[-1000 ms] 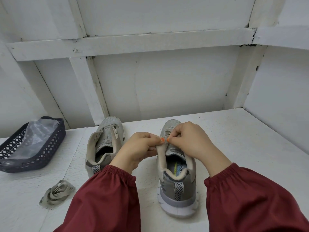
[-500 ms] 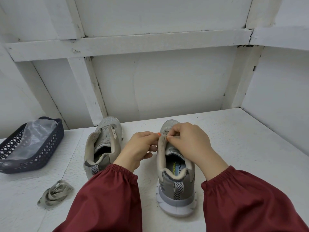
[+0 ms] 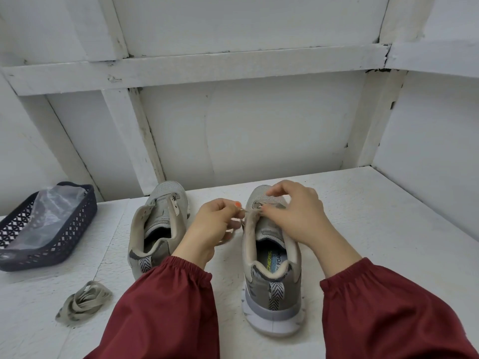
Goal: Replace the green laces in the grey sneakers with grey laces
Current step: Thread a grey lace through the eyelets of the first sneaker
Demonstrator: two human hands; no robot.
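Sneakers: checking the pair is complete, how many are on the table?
2. The left sneaker stands left of centre, untouched. The right sneaker stands right of centre; the left hand pinches a lace beside it, and the right hand is at its front eyelets. None appears hidden.

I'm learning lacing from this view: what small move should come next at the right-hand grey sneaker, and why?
Probably draw the thin grey lace leftward through the eyelet: the left hand pinches it just outside the front eyelets of the grey mesh sneaker, while the right hand pinches the eyelet edge there. The lace is blurred, so slack is uncertain.
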